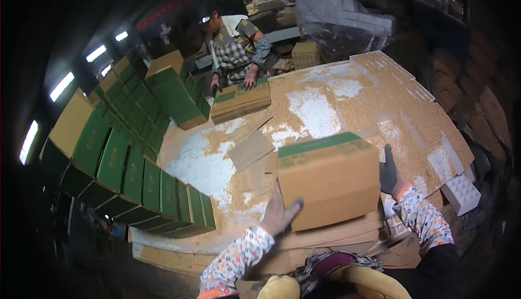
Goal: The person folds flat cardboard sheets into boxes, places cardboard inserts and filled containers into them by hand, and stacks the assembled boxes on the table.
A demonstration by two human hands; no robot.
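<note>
A brown cardboard box (328,182) with a green band along its top edge is held up between my two hands. My left hand (278,212), bare, presses against its lower left side. My right hand (388,171), in a dark glove, grips its right side. The box sits just above a stack of flat brown cartons (331,234) at the near edge of the table (201,163). Loose cardboard pieces (251,148) lie just beyond the box.
Rows of green and brown boxes (130,163) line the table's left side. Across the table, another person (237,46) rests both hands on a stack of flat cartons (241,101). Sawdust-like grit covers the table. White foam trays (461,192) lie at the right.
</note>
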